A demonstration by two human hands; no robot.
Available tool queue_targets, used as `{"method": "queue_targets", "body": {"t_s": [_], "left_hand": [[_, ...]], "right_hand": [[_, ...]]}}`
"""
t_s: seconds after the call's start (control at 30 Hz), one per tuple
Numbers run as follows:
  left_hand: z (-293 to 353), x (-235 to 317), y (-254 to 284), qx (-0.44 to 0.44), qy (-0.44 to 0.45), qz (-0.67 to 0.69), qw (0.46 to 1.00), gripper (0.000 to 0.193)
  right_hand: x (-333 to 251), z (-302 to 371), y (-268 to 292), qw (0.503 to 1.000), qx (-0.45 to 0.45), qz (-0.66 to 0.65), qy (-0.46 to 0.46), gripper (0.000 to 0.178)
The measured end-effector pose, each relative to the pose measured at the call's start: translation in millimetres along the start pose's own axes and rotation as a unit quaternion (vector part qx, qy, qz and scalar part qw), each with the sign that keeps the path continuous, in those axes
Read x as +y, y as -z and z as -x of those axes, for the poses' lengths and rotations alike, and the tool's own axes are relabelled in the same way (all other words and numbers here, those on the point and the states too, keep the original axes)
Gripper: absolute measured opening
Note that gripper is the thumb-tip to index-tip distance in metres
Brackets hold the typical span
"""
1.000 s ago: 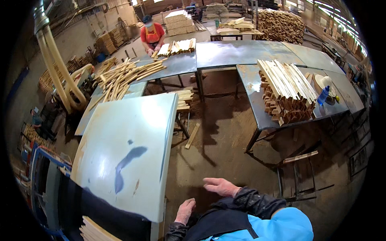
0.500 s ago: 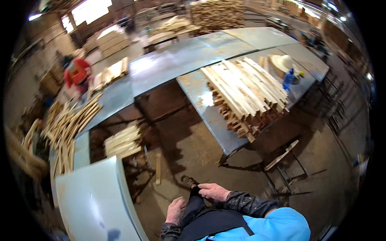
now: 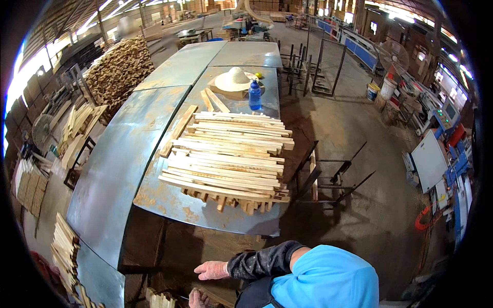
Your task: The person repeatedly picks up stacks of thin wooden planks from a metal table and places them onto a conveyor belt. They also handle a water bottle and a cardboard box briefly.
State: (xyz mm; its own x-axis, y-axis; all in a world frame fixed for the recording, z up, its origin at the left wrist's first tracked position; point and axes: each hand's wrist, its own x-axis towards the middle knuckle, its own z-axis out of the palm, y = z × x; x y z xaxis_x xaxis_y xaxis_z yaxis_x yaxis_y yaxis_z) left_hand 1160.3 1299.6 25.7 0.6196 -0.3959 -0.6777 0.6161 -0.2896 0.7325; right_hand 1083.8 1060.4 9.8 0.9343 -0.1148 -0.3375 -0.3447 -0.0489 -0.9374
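My right hand [image 3: 212, 270], in a pinkish work glove, reaches leftward with its fingers stretched out and nothing in them. Low at the picture's bottom edge is my left hand [image 3: 198, 298], gloved the same way and partly cut off; its fingers look loosely bent and apart, with nothing seen in them. Both hands hang above the floor, touching no wood. Ahead of them, a stack of pale wooden strips [image 3: 228, 154] lies across a metal-topped table [image 3: 205, 218], its lower layer set crosswise. A smaller bundle of wood strips [image 3: 160, 299] shows beside my left hand.
A straw hat [image 3: 233, 80] and a blue bottle [image 3: 254, 96] stand farther back on the table. Black metal frames [image 3: 334, 177] stand on the floor at right. More wood sticks [image 3: 64, 251] lie at lower left. A machine with a control panel [image 3: 446, 118] stands far right.
My view has swung leftward in the picture's content, turning right, so the strip stack now lies straight ahead. The co-worker in red has mostly left view. My hands remain without any visible object.
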Motion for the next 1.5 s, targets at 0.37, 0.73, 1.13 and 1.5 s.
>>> {"method": "queue_targets", "body": {"t_s": [0.37, 0.73, 1.13, 1.5], "left_hand": [[-186.2, 110.9, 31.5, -0.079, -0.019, 0.000, 0.997, 0.037], [-236.6, 169.0, 58.0, 0.131, 0.012, 0.195, 0.972, 0.039], [-297.6, 177.0, 197.7, 0.202, -0.011, 0.303, 0.931, 0.051], [-406.0, 270.4, 325.4, 0.261, -0.055, 0.316, 0.911, 0.037]], "right_hand": [[-43.6, -268.0, 48.5, 0.985, -0.041, -0.146, -0.081, 0.062], [-96.4, -414.9, 65.7, 0.966, -0.188, -0.056, -0.169, 0.042], [-111.1, -557.0, 28.9, 0.946, -0.163, -0.003, -0.281, 0.050], [-144.4, -760.6, -20.3, 0.932, -0.226, 0.099, -0.264, 0.070]]}}
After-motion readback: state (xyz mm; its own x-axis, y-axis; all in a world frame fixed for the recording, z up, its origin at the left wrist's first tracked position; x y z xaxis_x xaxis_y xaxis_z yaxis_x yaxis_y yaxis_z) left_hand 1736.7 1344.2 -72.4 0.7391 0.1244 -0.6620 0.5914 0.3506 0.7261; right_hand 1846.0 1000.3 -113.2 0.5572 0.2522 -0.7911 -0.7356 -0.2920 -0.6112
